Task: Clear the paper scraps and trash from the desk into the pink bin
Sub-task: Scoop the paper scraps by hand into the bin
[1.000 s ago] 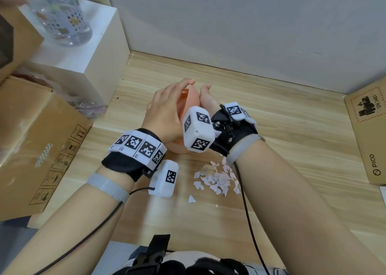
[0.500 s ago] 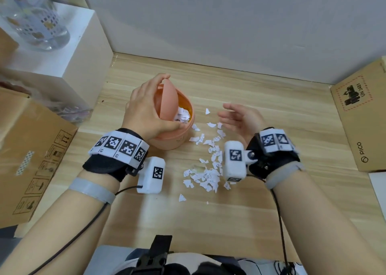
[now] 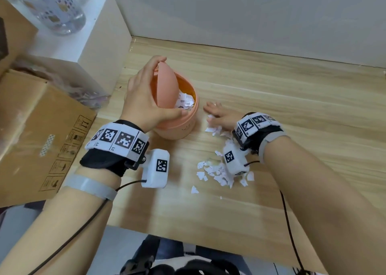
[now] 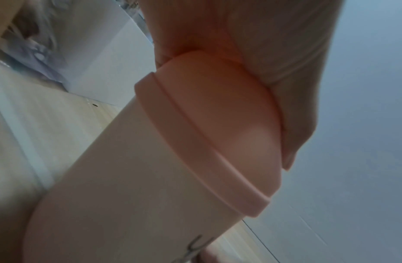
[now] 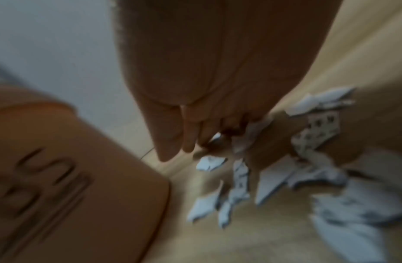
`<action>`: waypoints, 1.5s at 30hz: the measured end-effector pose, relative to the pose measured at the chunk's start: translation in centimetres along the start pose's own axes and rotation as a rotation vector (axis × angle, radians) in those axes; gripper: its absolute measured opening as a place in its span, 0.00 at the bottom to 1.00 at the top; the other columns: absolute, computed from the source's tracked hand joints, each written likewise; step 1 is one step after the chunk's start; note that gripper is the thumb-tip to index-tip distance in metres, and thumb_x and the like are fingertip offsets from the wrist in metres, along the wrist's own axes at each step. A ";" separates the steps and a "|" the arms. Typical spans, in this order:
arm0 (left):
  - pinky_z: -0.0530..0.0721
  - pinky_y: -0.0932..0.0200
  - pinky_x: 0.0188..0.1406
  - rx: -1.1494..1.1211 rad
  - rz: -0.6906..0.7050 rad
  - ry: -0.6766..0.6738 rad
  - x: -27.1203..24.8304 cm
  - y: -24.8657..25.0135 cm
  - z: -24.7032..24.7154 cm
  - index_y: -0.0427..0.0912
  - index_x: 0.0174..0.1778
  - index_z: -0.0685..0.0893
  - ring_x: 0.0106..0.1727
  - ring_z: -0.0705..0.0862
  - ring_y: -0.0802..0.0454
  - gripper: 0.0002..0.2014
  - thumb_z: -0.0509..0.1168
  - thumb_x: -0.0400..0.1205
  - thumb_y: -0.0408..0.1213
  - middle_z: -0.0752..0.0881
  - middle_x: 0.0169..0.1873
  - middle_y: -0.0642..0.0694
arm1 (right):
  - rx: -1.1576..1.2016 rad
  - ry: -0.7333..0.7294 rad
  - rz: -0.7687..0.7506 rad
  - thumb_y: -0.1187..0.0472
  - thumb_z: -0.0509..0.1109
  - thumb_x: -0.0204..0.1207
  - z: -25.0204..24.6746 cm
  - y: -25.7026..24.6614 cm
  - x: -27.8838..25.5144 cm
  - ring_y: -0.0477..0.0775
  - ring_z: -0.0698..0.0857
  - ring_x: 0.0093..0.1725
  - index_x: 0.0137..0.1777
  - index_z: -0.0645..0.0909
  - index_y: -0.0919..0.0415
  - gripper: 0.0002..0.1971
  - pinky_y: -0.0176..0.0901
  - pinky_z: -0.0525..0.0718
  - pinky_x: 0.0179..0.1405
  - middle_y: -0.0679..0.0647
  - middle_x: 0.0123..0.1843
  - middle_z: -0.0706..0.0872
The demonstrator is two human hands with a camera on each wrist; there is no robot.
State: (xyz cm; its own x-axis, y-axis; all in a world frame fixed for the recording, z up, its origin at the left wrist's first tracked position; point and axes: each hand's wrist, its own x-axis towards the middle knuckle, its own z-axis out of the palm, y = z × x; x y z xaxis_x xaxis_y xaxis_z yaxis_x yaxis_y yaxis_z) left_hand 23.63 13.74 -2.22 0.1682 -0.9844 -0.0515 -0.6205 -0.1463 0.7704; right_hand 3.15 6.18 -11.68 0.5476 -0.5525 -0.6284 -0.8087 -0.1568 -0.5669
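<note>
The pink bin (image 3: 177,126) stands on the wooden desk (image 3: 292,107), its swing lid (image 3: 169,95) tilted up. White scraps lie inside the bin (image 3: 186,101). My left hand (image 3: 158,87) grips the lid, fingers over its top and thumb on the rim; the left wrist view shows the palm (image 4: 285,71) on the domed lid (image 4: 217,115). My right hand (image 3: 211,114) lies flat on the desk just right of the bin, straight fingers (image 5: 172,133) on loose paper scraps (image 5: 274,178). More scraps (image 3: 217,174) are piled under the right wrist.
A white block (image 3: 83,34) with a glass bottle (image 3: 58,9) on it stands at the back left. A cardboard box (image 3: 31,128) fills the left side. The wall (image 3: 250,13) closes the back. The desk's front edge (image 3: 188,233) is near my body.
My right hand has left the bin's opening, swung right and come down flat onto the scraps beside the bin. The left hand stays on the lid, holding it open.
</note>
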 end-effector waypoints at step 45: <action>0.69 0.39 0.67 0.013 -0.025 -0.042 -3.0 1.8 1.7 0.69 0.70 0.59 0.70 0.67 0.47 0.50 0.69 0.48 0.63 0.71 0.71 0.56 | 0.624 0.445 0.016 0.72 0.60 0.75 -1.8 -11.2 -9.4 0.55 0.78 0.58 0.69 0.71 0.65 0.21 0.58 0.80 0.66 0.56 0.56 0.74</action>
State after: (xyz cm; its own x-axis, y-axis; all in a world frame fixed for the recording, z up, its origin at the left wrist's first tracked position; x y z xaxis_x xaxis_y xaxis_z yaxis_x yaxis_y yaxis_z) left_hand 20.67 16.25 -1.76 0.1520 -0.9836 -0.0976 -0.6266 -0.1722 0.7600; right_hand 6.67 11.64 1.53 0.2920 -0.8491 -0.4403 -0.4725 0.2721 -0.8383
